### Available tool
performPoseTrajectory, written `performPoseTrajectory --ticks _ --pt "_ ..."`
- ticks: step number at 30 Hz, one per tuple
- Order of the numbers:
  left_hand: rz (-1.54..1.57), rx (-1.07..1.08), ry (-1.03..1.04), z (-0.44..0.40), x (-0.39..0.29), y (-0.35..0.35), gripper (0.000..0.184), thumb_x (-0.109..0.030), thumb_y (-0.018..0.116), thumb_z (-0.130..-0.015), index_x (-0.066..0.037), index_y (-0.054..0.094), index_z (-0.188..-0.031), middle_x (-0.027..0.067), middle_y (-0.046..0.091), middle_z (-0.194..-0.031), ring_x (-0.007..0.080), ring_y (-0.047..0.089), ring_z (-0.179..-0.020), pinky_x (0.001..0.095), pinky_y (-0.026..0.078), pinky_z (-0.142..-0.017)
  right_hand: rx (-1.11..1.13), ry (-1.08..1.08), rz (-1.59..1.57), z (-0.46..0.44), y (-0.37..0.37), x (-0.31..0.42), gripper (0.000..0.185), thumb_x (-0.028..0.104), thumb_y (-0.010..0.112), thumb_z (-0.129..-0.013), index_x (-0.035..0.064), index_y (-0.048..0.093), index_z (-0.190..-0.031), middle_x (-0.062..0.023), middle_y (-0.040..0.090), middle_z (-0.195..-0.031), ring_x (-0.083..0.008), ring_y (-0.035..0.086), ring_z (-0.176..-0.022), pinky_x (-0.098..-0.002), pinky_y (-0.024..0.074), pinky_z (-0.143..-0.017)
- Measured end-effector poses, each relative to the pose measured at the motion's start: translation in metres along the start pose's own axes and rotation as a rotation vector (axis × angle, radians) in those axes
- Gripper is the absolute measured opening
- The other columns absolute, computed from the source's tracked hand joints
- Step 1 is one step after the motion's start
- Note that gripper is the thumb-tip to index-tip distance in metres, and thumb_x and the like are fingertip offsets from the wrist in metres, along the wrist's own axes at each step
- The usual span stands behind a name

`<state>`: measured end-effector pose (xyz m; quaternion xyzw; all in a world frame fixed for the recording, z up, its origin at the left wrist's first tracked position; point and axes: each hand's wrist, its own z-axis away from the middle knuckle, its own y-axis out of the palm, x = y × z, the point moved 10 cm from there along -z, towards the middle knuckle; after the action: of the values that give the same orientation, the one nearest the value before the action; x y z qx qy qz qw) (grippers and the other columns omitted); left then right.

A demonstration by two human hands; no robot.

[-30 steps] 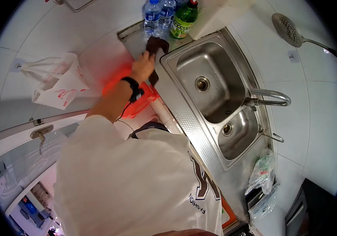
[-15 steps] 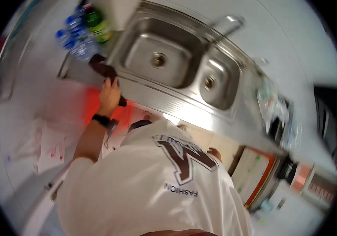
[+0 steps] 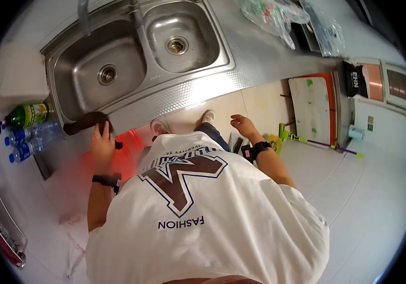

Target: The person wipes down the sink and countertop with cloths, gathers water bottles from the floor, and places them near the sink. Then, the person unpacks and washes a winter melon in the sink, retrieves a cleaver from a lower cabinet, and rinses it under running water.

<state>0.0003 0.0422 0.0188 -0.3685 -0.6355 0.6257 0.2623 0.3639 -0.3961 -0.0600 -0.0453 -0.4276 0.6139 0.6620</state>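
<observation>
My left hand [image 3: 102, 142] is closed on a dark brown cloth [image 3: 87, 122] at the front left edge of the metal sink [image 3: 139, 94]. Part of the cloth lies along the sink's rim, and a dark end pokes out by my fingers. My right hand [image 3: 243, 126] hangs in the air in front of the counter [image 3: 260, 68]. Its fingers are loosely bent and apart, with nothing in them. Both wrists wear dark bands.
Clear bottles [image 3: 27, 150] with blue caps and a green bottle [image 3: 27, 115] stand left of the sink. A faucet [image 3: 83, 19] reaches over the large basin. Plastic bags [image 3: 276, 16] lie on the counter's right. A red bag [image 3: 126, 149] hangs below; a green-and-purple mop [image 3: 314, 141] lies right.
My view has swung right, so the sink now appears further left. My right hand has come out into full view. The left hand stays on the cloth at the sink's edge.
</observation>
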Motion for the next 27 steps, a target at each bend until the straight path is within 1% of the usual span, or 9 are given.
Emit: performPoseTrajectory --ticks 2,6,8,12,16,19,22,24,27 --pt "0.051 0.009 0.095 -0.014 -0.039 0.0 0.048 -0.012 0.063 -0.085 -0.012 0.057 -0.132 0.0236 0.048 -0.132 0.0406 0.054 -0.109 0.046 0.047 -0.093 0.075 0.035 0.014 0.004 0.008 -0.011 0.042 0.024 0.063 -0.089 0.0053 0.06 -0.126 -0.0137 0.07 -0.106 -0.0235 0.067 -0.097 -0.032 0.0518 -0.086" --pt "0.079 0.029 0.194 -0.041 -0.111 0.008 0.052 -0.012 0.067 -0.08 -0.014 0.057 -0.131 0.0195 0.049 -0.133 0.0377 0.055 -0.108 0.0438 0.05 -0.091 0.046 0.074 0.004 0.014 -0.008 -0.047 0.041 0.025 0.063 -0.089 0.0059 0.061 -0.125 -0.0144 0.07 -0.107 -0.0249 0.067 -0.097 -0.0332 0.0514 -0.087" --pt "0.081 0.052 0.249 -0.054 -0.15 0.013 0.053 -0.012 0.068 -0.08 -0.015 0.056 -0.132 0.019 0.049 -0.133 0.0373 0.055 -0.108 0.0436 0.05 -0.091 -0.002 0.06 0.039 0.019 -0.026 -0.076 0.042 0.026 0.065 -0.085 0.0054 0.063 -0.122 -0.0157 0.071 -0.104 -0.0276 0.068 -0.098 -0.0343 0.0517 -0.088" --pt "0.068 0.084 0.325 -0.083 -0.224 0.031 0.056 -0.011 0.069 -0.079 -0.017 0.055 -0.133 0.0181 0.049 -0.134 0.0369 0.053 -0.112 0.0434 0.049 -0.092 -0.134 0.176 -0.117 0.044 -0.06 -0.155 0.042 0.026 0.066 -0.085 0.0042 0.063 -0.121 -0.0177 0.07 -0.105 -0.0299 0.067 -0.098 -0.0353 0.0515 -0.087" --pt "0.065 0.129 0.431 -0.113 -0.298 0.042 0.056 -0.01 0.069 -0.08 -0.017 0.055 -0.133 0.018 0.049 -0.134 0.0374 0.052 -0.116 0.0432 0.048 -0.094 -0.212 0.227 -0.334 0.066 -0.057 -0.256 0.041 0.025 0.065 -0.085 0.0035 0.063 -0.12 -0.0183 0.07 -0.104 -0.0308 0.067 -0.098 -0.0362 0.0512 -0.087" --pt "0.131 0.15 0.56 -0.13 -0.37 0.047 0.057 -0.008 0.067 -0.082 -0.019 0.053 -0.136 0.0192 0.049 -0.133 0.0378 0.051 -0.117 0.0439 0.046 -0.095 -0.213 0.314 -0.294 0.1 -0.068 -0.296 0.04 0.025 0.065 -0.084 0.0027 0.064 -0.117 -0.0184 0.071 -0.102 -0.0308 0.067 -0.098 -0.0368 0.0511 -0.087" --pt "0.244 0.253 0.567 -0.145 -0.445 0.033 0.061 -0.008 0.065 -0.084 -0.021 0.048 -0.141 0.0206 0.049 -0.131 0.0389 0.052 -0.116 0.0444 0.045 -0.095 -0.229 0.351 -0.368 0.112 -0.057 -0.354 0.039 0.026 0.066 -0.084 0.0025 0.066 -0.115 -0.0191 0.07 -0.103 -0.0311 0.067 -0.099 -0.0364 0.0501 -0.088" --pt "0.522 0.285 0.469 -0.162 -0.49 0.018 0.067 -0.008 0.065 -0.085 -0.021 0.042 -0.146 0.0218 0.049 -0.129 0.0409 0.052 -0.115 0.0448 0.045 -0.094 -0.242 0.391 -0.466 0.122 -0.051 -0.385 0.039 0.027 0.066 -0.084 0.003 0.066 -0.115 -0.0191 0.07 -0.104 -0.0312 0.067 -0.099 -0.0359 0.0497 -0.089" --pt "0.608 0.053 0.528 -0.195 -0.534 -0.007 0.068 -0.012 0.064 -0.088 -0.01 0.033 -0.149 0.0207 0.049 -0.132 0.042 0.05 -0.116 0.0449 0.043 -0.097 -0.265 0.486 -0.469 0.137 -0.061 -0.42 0.042 0.027 0.066 -0.084 0.0036 0.064 -0.119 -0.0184 0.07 -0.107 -0.031 0.066 -0.101 -0.0352 0.0489 -0.09"
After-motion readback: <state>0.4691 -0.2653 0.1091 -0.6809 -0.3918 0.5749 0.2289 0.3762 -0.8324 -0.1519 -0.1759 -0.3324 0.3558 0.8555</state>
